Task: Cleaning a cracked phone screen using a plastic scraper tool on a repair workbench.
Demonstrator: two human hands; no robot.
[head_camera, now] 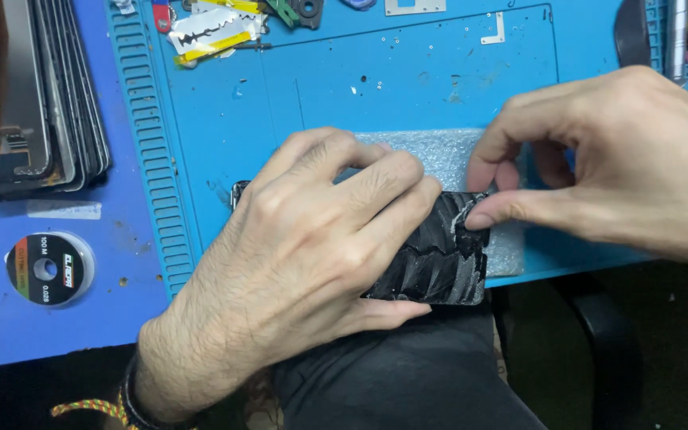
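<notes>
1. The blue work mat [216, 119] fills the upper middle of the frame. Its ribbed left border runs down the left of centre, and its near edge cuts across the lower right, just beyond the person's dark-clothed lap.
2. Open mat lies above the hands, in the upper centre, dotted with a few tiny screws. The top edge is crowded with small tools and a razor blade [210, 30].
3. At the upper left, off the mat, a stack of flat screen panels [49, 95] leans together. Below it, at the left, sits a small spool of wire [48, 269].
4. The phone [439, 255], black with a badly cracked surface, lies in the centre over the mat's near edge, partly on a sheet of bubble wrap [439, 155].
5. The left hand [296, 263] lies flat over the phone, fingers curled down across its top, pressing it in place.
6. The right hand [623, 167], at the right of the frame, has thumb and forefinger drawn narrow together at the phone's upper right corner, touching the cracked edge. Whether they pinch a loose sliver I cannot tell.
</notes>
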